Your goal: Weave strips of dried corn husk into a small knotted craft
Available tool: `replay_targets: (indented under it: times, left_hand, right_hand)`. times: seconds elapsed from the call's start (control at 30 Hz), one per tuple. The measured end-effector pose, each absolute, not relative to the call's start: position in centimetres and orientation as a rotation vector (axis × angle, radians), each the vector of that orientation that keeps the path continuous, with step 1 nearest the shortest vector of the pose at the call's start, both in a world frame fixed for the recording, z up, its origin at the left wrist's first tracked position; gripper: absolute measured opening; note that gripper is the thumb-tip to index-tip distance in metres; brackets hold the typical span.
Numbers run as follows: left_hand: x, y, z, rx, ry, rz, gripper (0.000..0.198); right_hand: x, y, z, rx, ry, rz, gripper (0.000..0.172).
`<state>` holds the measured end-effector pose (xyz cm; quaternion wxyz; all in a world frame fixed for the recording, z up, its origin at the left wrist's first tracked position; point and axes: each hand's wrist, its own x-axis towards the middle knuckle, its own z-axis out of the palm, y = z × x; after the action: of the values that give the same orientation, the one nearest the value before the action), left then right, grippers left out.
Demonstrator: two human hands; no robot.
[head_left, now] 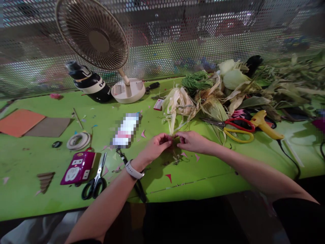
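Both hands meet over the middle of the green table (203, 183). My left hand (160, 145), with a pale watch on its wrist, pinches the gathered lower end of a bundle of dried corn husk (177, 101). From the other side my right hand (189, 140) closes its fingers on the same narrow end. The wider, pale part of the bundle spreads away behind the fingers. Thin scraps or roots (177, 158) lie just below the hands. Fingertips hide exactly how the end is gripped.
Left are a phone (127, 130), black scissors (95, 183), a purple box (78, 167), a tape roll (78, 140), a bottle (92, 84) and a fan (128, 91). Right are red-and-yellow scissors (238, 130), a corded yellow glue gun (266, 125), green string (196, 81) and a husk heap (286, 81).
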<state>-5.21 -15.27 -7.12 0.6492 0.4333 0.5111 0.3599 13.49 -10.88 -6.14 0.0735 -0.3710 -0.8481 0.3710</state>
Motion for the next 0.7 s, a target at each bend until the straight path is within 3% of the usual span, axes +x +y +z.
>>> replay_targets:
  times: [0.1, 0.27, 0.7]
  left_hand:
    - [-5.42, -15.13, -6.96, 0.881, 1.137, 0.818, 0.017]
    - [-5.53, -14.97, -6.94, 0.752, 1.069, 0.889, 0.019]
    - [-5.39, -15.15, -7.37, 0.911, 1.148, 0.896, 0.023]
  right_hand:
    - [13.56, -10.93, -6.26, -1.111, -2.332, 1.42, 0.032]
    - [13.48, -10.97, -6.78, -1.079, -1.989, 1.877, 0.015]
    - [13.09, -11.6, -6.41, -1.158, -1.936, 1.581, 0.008]
